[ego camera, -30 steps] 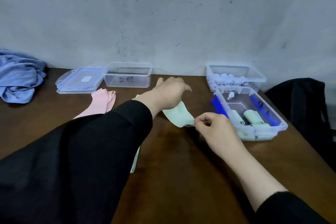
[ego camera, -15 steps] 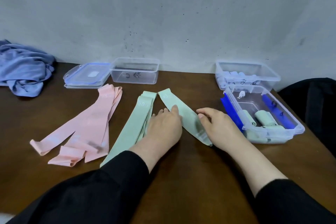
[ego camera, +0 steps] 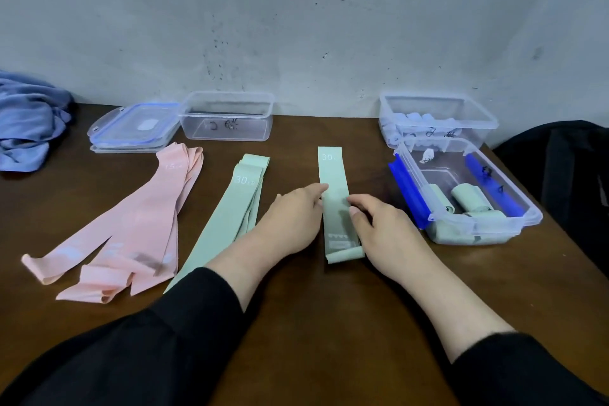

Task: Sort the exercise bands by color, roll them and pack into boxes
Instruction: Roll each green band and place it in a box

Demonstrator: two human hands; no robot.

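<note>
Brown table: three clear boxes

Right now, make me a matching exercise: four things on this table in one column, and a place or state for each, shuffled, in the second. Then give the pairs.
Things
1. pink bands
2. single green band
3. box with blue clips
4. empty clear box

Places or states
A. at the back by the wall, beside a lid
B. flat between left hand and right hand, near end curled
C. holds rolled green bands
D. loose pile, furthest left of the bands

Pairs: 1-D, 2-B, 3-C, 4-A
</note>
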